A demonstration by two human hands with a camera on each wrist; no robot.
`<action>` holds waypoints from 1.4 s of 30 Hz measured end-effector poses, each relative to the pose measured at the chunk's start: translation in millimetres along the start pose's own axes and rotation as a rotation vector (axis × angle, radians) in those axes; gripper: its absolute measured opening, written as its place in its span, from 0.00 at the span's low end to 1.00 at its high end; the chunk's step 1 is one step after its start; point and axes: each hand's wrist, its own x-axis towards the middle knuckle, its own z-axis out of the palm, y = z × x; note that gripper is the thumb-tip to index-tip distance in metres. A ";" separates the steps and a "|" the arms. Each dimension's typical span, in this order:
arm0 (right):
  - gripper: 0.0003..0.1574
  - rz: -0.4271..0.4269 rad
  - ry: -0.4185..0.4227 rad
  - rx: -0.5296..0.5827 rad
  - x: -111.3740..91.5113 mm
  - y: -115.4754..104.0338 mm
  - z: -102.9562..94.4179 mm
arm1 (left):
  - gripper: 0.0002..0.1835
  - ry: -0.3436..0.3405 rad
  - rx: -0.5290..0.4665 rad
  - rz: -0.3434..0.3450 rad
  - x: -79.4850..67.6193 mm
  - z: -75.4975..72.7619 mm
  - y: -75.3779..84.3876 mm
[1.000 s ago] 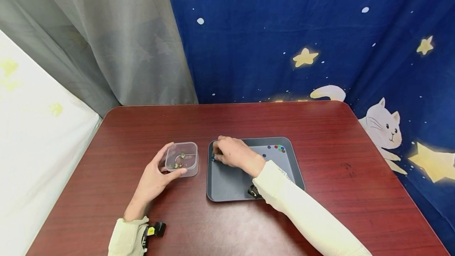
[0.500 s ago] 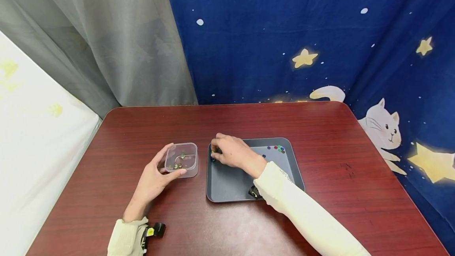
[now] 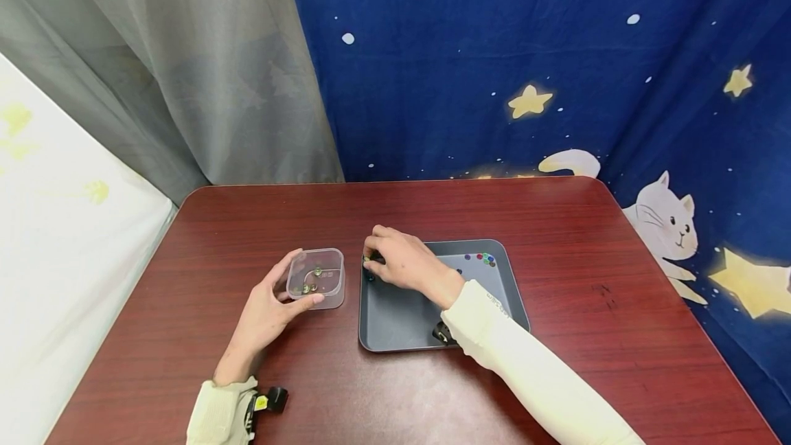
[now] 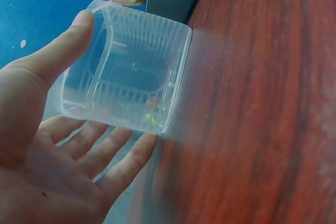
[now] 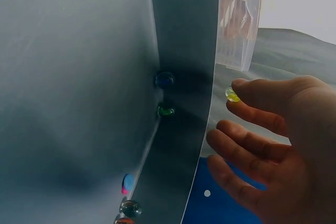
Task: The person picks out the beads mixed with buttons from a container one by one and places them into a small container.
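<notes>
Yellow-green marble: clear glass, coloured core, round; located at the left rim of the tray, towards its far corner. Right hand: thumb and forefinger pinch the marble, remaining fingers bent, spread and holding nothing. Left hand: fingers curved about the clear box, thumb on its near side. Box is translucent plastic, squarish, rounded corners, vertically ribbed walls; marbles inside blurred through the plastic, exact count uncertain. Whether the box base meets the desk cannot be told. Tray: matt grey, rectangular, raised walls; a blue marble and a green-cored marble lie along its left wall. Coloured marbles cluster far right. Right forearm covers part of the tray; an orange marble is cut off at the right wrist view's lower edge. Desk: reddish-brown, wood-grained, glossy.
</notes>
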 end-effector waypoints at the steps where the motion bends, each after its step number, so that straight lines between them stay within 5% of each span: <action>1: 0.05 -0.006 0.005 -0.005 0.5 0.0 0.0 | 0.49 0.001 0.000 0.001 0.0 0.0 -0.1; 42: 0.07 -0.102 0.086 0.039 8.5 -15.8 -2.6 | 0.49 -0.003 -0.020 0.003 0.0 -0.1 0.3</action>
